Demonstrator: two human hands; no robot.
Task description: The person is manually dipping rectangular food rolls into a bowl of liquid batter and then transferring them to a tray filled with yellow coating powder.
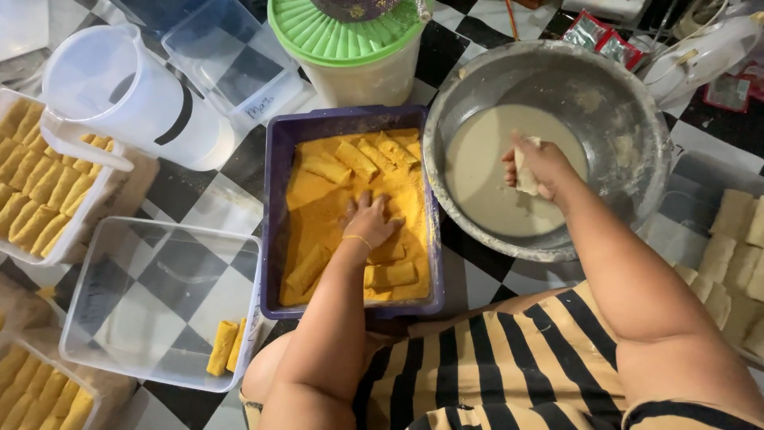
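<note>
My left hand (368, 219) rests palm down in a purple tray (274, 207) filled with orange-yellow crumbs, pressing on a crumb-coated roll; several coated rolls (356, 159) lie around it. My right hand (535, 166) holds a pale uncoated roll (525, 177) above the beige batter (481, 171) inside a large metal bowl (613, 103). The fingers of the right hand are closed around that roll.
A clear plastic box (151, 295) at the lower left holds two coated rolls (225, 346). Trays of coated rolls (36, 191) sit at the far left. Pale uncoated rolls (736, 255) fill a container at the right. A plastic jug (131, 95) and a green-lidded tub (350, 44) stand behind.
</note>
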